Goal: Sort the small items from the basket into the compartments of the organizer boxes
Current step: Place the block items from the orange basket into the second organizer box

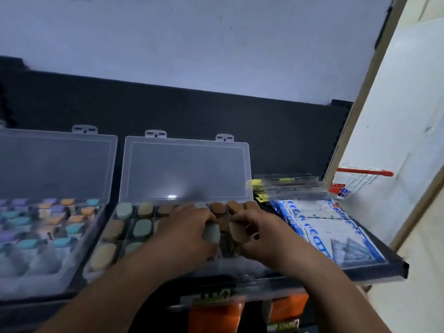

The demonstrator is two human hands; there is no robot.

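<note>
**Both hands over the right-hand organizer box, one capped piece in each**

The shelf (398,265) is tight. A black back panel (216,111) closes the rear. The upright clear lid (185,169) of the right organizer box (89,272) stands just behind the hands. A pale side panel (396,140) slants in at the right, past the shelf's front corner.

The left organizer box (36,282) sits just beside it, lid (55,164) also raised, full of purple, teal and orange pieces. To the right, blue-and-white packets (341,234) lie flat against the box. Clear packs (293,186) lie behind them, and the small wire basket (360,181) with its red handle stands at the far edge. The only open room is above the compartments and toward the front edge.

The left hand (189,227) has its fingers curled round a grey-green piece (211,233). The right hand (262,234) pinches a brown piece (237,233). The two pieces are nearly touching over the box's right half, above compartments that already hold tan, grey-green and brown pieces. Motion blur hides whether either piece touches the box.
</note>
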